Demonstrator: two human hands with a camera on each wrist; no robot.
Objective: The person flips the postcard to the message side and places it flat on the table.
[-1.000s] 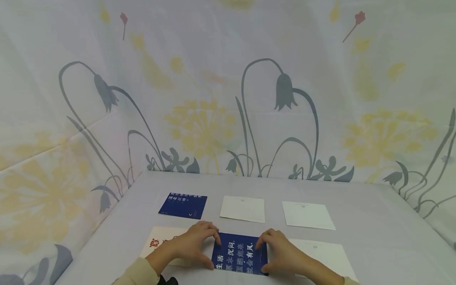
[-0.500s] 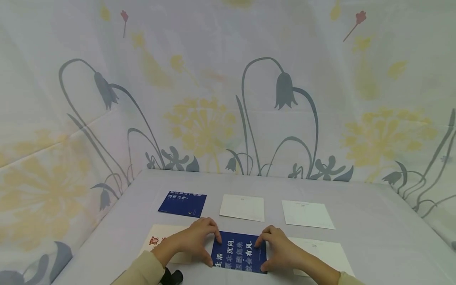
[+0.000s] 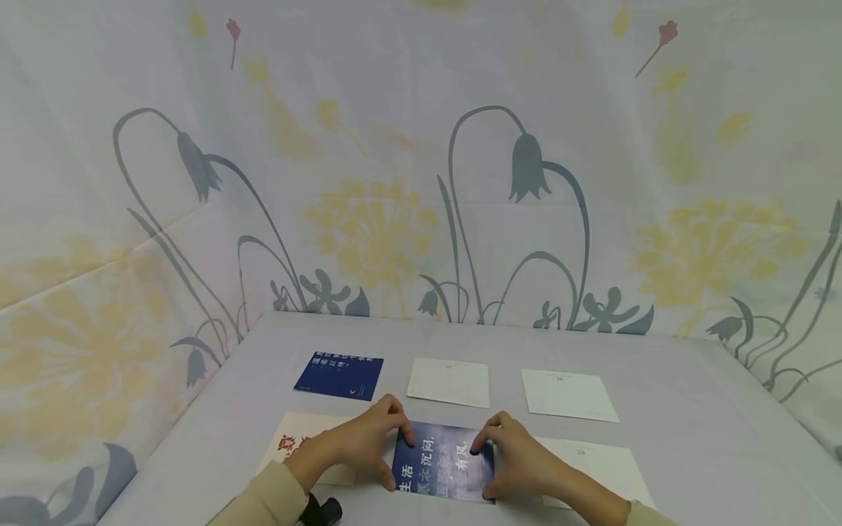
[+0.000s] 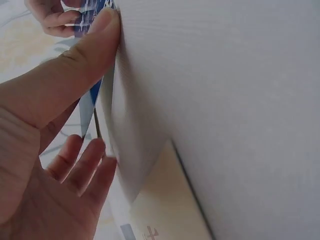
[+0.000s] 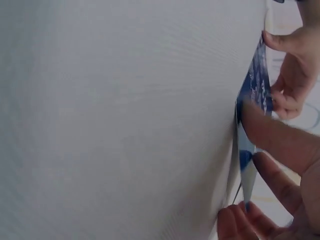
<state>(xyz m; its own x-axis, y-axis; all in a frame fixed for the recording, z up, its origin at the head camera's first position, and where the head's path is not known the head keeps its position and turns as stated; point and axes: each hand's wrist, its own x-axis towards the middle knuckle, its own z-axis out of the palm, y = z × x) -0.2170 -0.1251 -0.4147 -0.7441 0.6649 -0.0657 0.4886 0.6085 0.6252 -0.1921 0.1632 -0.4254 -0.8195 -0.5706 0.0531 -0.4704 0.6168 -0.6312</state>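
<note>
Lettered blue card (image 3: 437, 471), near centre: fingers of left hand (image 3: 367, 440) pinch its left edge, right hand (image 3: 520, 459) its right. Table (image 3: 684, 387): cream card (image 3: 309, 422) near left, second blue card (image 3: 340, 380) far left.

Blue white-lettered rectangular card (image 3: 442, 467): smooth paper, glossy glare. White rectangular cards (image 3: 449, 384): matt paper. Pale grey table cover (image 3: 697, 402): matt, fine-woven cloth.

Floral bkgd cloth (image 3: 579, 80) w/ yel./gray blooms (image 3: 527, 166)

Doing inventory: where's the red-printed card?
In the head view, the red-printed card lies lower left of centre, partly hidden by the left hand, below the far blue card.
</note>
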